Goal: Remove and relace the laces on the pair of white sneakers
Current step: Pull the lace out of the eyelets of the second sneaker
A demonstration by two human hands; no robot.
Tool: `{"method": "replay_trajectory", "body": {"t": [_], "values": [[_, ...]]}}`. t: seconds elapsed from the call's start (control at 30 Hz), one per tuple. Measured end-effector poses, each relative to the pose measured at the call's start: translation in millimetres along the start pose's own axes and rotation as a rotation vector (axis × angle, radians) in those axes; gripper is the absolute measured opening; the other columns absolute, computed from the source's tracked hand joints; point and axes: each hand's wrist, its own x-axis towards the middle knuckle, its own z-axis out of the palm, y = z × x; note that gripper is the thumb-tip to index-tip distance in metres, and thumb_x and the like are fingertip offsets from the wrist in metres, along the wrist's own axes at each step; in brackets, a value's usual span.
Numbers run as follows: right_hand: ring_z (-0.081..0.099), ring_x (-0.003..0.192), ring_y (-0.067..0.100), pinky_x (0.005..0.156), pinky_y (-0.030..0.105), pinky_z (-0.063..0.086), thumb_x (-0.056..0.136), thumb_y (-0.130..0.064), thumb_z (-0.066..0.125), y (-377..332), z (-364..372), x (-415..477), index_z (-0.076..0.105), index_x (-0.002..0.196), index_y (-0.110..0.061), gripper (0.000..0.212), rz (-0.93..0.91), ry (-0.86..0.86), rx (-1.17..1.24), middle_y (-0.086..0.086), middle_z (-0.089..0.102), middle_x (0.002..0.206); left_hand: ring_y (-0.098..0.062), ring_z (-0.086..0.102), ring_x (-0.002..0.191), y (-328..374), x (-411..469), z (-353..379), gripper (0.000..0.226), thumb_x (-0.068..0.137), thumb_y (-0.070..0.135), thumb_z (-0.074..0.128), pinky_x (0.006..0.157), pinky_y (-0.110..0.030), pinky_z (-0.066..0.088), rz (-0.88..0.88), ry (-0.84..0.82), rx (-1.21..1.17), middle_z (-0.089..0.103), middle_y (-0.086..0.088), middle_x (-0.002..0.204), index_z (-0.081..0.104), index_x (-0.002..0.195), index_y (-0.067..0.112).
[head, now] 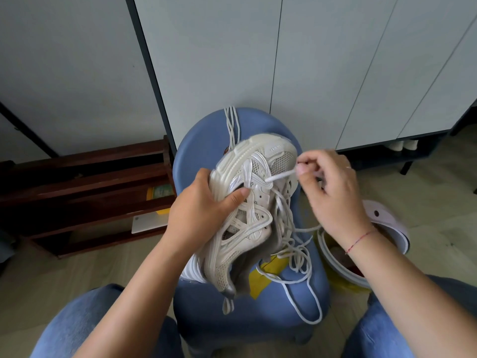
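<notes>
above a blue stool (201, 140), the left hand (198, 213) grips a white sneaker (247, 202) by its sole; the right hand (333, 192) pinches the lace (280, 176) tip beside an eyelet.

Vantage: we look from our own head, our knees (85, 321) at the bottom edge.
Facing: forward and steeply down onto the blue stool (196, 140).
Nearness: close; our left hand (198, 205), right hand (333, 192), sneaker (247, 202) and lace (280, 176) fill the middle.
Views: one, wide-angle.
</notes>
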Motion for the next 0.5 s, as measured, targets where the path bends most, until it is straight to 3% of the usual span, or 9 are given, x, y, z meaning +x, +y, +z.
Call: {"method": "replay_trajectory", "body": {"t": [0.2, 0.33, 0.5], "values": [[0.038, 0.076, 0.009, 0.074, 0.027, 0.025, 0.09, -0.054, 0.045, -6, 15, -9, 0.052, 0.074, -0.019, 0.039, -0.121, -0.074, -0.19, -0.011, 0.046, 0.076, -0.021, 0.06, 0.074, 3, -4, 6, 0.059, 0.073, 0.071, 0.064, 0.064, -0.041, 0.048, 0.012, -0.013, 0.021, 0.06, 0.005, 0.076, 0.044, 0.091, 0.019], [0.04, 0.074, 0.013, 0.07, 0.032, 0.03, 0.093, -0.043, 0.045, -10, 15, -7, 0.051, 0.071, -0.017, 0.035, -0.16, -0.05, -0.175, -0.009, 0.045, 0.073, -0.02, 0.06, 0.073, 4, -3, 4, 0.062, 0.072, 0.072, 0.064, 0.065, -0.041, 0.049, 0.019, -0.011, 0.014, 0.061, 0.004, 0.076, 0.046, 0.093, 0.017], [0.044, 0.072, 0.021, 0.063, 0.043, 0.039, 0.094, -0.03, 0.05, 3, -5, 5, 0.053, 0.072, -0.01, 0.03, -0.044, 0.175, -0.084, -0.002, 0.046, 0.07, -0.015, 0.06, 0.073, 1, -1, -4, 0.058, 0.074, 0.068, 0.066, 0.066, -0.039, 0.049, 0.013, 0.009, -0.031, 0.062, 0.005, 0.08, 0.049, 0.098, 0.017]]}}
